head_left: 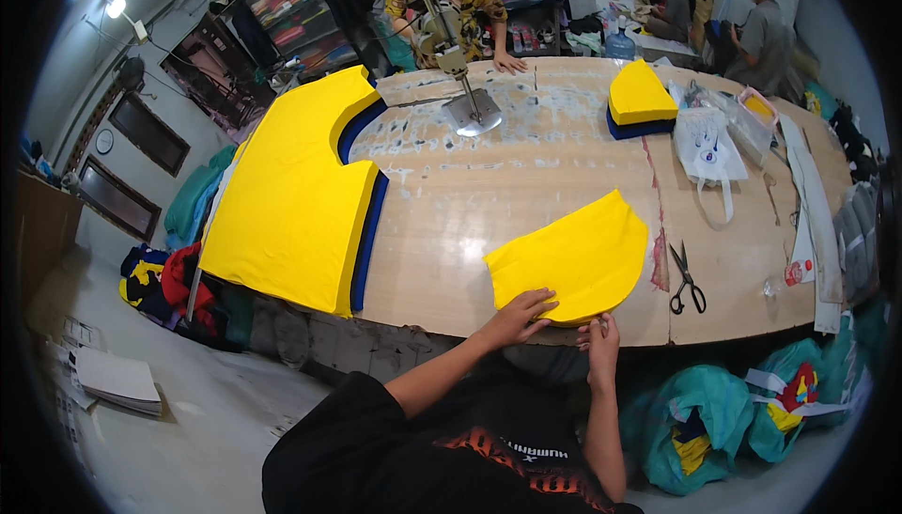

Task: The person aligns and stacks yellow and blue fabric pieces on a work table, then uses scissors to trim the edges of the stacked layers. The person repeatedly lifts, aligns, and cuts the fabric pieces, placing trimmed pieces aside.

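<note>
Cut yellow fabric pieces (571, 256) lie in a stack near the front edge of the table. My left hand (522, 317) rests flat on the stack's near left part, fingers stretched out. At the stack's near right corner, my right hand (599, 337) pinches the edge of the yellow fabric between bent fingers. To the right lies a pair of black scissors (687, 281), apart from both hands. A larger stack of yellow fabric (291, 194) over dark blue layers covers the table's left side, its right edge cut in curves.
Across the wooden table (442, 232), a co-worker's hand (510, 63) rests beside a cutting machine (470, 105). A smaller yellow-and-blue stack (641, 101), a white bag (707, 146) and long pale strips (816, 204) lie rightward. Green sacks (700, 411) stand below the edge.
</note>
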